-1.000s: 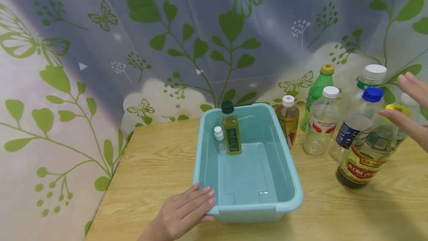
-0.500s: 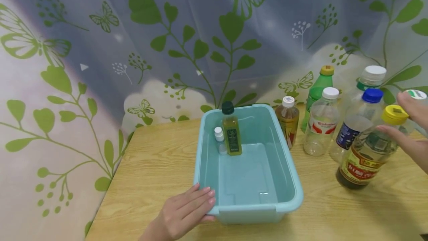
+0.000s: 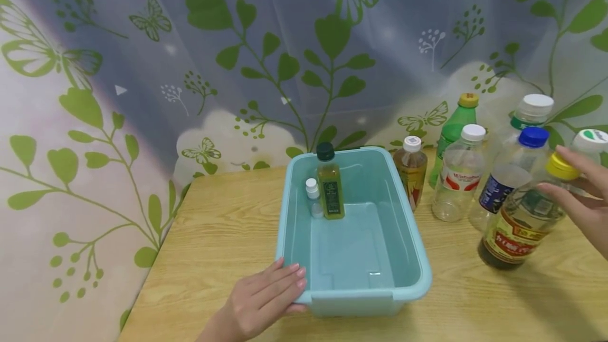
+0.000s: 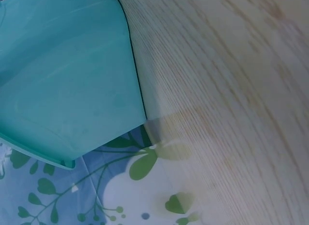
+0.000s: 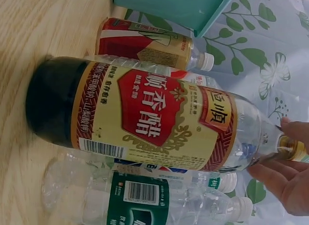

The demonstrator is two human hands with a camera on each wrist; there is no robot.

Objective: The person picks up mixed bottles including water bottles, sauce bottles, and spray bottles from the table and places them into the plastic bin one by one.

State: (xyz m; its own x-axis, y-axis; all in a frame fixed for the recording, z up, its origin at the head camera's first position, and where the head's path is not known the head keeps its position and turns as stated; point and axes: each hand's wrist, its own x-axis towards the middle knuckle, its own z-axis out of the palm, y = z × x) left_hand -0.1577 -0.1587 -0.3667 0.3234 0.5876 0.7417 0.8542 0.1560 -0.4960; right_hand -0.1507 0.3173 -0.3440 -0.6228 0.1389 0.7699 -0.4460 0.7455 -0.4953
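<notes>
Right hand (image 3: 584, 189): enters from the right edge, thumb and forefinger curved to either side of the yellow cap (image 3: 562, 167) of the vinegar bottle (image 3: 513, 239), spread narrowly, other fingers bent behind. The right wrist view places the fingertips at the bottle's neck; whether they have closed on it cannot be told. The bottle rests with its base on the counter (image 3: 228, 215), right of the tub, dark liquid at the bottom, yellow and red label outward.

Left hand (image 3: 254, 300): palm down at the near left corner of the turquoise tub (image 3: 353, 306), fingers extended side by side across the rim, thumb lower, outside the near wall. The left wrist view is taken up mainly by tub wall and counter.

Inside the tub, toward the far left: a dark-capped oil bottle (image 3: 331, 189), upright, with a small white-capped bottle (image 3: 315, 202) just beside it.

Right of the tub: a brown drink bottle (image 3: 412, 173) near its wall, then a green bottle (image 3: 456, 128), a red-labelled clear bottle (image 3: 458, 178) and a blue-capped bottle (image 3: 499, 189), the last close behind the vinegar.

Behind the counter hangs a leaf-and-butterfly patterned curtain (image 3: 142, 67).
</notes>
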